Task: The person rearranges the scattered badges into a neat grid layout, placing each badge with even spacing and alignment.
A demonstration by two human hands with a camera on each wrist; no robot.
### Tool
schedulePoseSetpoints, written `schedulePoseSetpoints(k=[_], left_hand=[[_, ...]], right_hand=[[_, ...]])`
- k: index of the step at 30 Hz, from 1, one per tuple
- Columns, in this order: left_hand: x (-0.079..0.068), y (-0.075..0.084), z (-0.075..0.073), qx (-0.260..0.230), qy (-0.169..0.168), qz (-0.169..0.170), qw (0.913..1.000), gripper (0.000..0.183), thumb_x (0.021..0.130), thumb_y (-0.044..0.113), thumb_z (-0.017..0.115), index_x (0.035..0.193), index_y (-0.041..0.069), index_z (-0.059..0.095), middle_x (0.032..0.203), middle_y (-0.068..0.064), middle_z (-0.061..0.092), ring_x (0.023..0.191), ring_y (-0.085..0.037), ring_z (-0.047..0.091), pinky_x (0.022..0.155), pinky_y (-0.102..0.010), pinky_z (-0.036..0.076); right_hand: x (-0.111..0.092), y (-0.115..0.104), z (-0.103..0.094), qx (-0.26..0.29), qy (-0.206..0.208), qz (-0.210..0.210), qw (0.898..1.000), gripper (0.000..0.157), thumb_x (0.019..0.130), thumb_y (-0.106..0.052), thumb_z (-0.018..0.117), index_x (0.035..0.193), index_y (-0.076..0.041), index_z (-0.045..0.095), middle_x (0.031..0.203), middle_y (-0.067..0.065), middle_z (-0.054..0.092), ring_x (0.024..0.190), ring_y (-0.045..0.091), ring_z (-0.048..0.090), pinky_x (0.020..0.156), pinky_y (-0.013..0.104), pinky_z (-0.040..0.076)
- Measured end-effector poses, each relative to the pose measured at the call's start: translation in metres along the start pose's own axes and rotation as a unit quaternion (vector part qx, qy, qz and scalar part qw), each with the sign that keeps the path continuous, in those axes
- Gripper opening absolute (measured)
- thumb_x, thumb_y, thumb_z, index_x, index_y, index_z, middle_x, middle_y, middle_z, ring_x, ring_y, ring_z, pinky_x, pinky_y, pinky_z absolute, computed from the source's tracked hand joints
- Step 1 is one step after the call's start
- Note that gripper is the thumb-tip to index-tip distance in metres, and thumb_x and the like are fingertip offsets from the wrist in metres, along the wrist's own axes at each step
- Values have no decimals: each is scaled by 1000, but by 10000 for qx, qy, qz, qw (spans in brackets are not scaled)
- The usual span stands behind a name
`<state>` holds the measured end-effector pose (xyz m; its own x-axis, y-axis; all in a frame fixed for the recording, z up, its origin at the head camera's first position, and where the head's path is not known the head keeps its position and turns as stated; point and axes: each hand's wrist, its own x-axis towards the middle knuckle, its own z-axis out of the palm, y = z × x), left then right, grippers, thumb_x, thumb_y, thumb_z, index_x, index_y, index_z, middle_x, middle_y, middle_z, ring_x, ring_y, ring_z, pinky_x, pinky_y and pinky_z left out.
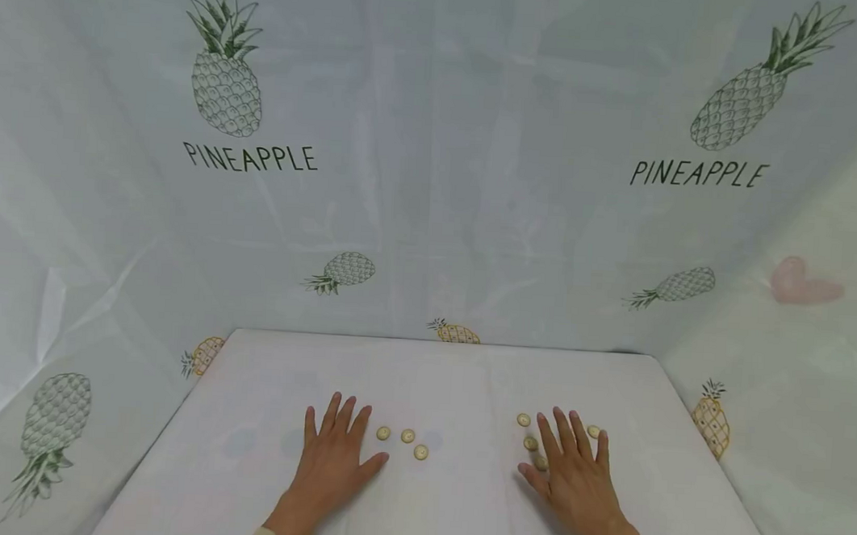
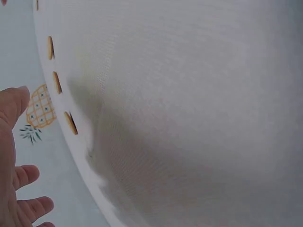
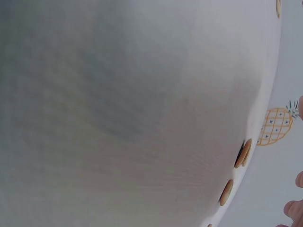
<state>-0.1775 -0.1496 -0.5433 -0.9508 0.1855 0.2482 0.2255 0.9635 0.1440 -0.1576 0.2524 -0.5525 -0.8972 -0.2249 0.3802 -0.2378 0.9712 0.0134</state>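
My left hand [image 1: 328, 464] is palm down over the white tabletop, fingers spread and holding nothing. Right of its fingertips are three small round tan discs, a left disc [image 1: 383, 433], a middle disc [image 1: 408, 436] and a nearer one [image 1: 421, 452]. In the left wrist view they show edge-on, flat on the cloth, one disc [image 2: 70, 123] nearest the thumb. My right hand [image 1: 576, 477] also has its fingers apart and grips nothing. Several like discs lie around it: a far disc [image 1: 524, 419], two by the thumb and index finger, and one disc [image 1: 593, 430] between its outer fingers.
A white cloth covers the table [image 1: 452, 511]. Pale sheets printed with pineapples rise behind it and along both sides, the back sheet [image 1: 460, 221] meeting the table's far edge. A yellow pineapple print [image 1: 712, 424] lies beyond the right edge.
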Motion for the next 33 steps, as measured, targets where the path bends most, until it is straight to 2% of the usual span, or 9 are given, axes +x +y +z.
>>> schedulePoseSetpoints(k=[5,9,12,19,25,33], left_hand=[[9,2,5,25,-15,90,10000,78,91,61,74,147,10,58,153,-20,53,149,-44,40,118,-74,24],[19,6,9,-52,-115,172,9998,69,94,55,75,142,7,60,140,-16,61,134,-40,51,110,-66,37],[25,7,12,-149,-223,202,9994,60,94,49,77,135,8,64,130,-13,64,124,-36,55,102,-62,43],[31,12,18,-117,-507,195,9985,42,97,42,76,123,10,67,115,-8,65,112,-30,56,95,-57,47],[32,13,20,-56,-404,177,9990,30,97,36,77,109,12,65,103,-5,61,103,-27,55,91,-53,48],[34,16,22,-110,-459,53,9989,20,97,30,77,106,16,66,103,-3,62,100,-25,55,91,-54,49]], right_hand=[[2,6,0,26,97,-43,9999,79,96,-59,68,152,-5,52,158,22,48,147,47,43,111,78,31],[6,14,1,52,468,-220,9986,72,93,-48,76,142,1,57,144,23,57,132,45,54,105,70,41],[12,19,3,40,631,-347,9974,66,91,-42,79,135,2,59,134,21,61,122,43,58,98,64,46],[30,28,8,8,574,-505,9971,53,92,-37,79,125,1,62,121,19,63,112,40,59,89,59,48],[47,28,12,86,538,-635,9965,48,93,-35,80,120,0,64,116,18,65,108,39,59,86,57,48],[63,26,18,337,431,-672,9962,42,95,-34,80,117,-2,66,113,15,67,107,37,60,88,56,48]])
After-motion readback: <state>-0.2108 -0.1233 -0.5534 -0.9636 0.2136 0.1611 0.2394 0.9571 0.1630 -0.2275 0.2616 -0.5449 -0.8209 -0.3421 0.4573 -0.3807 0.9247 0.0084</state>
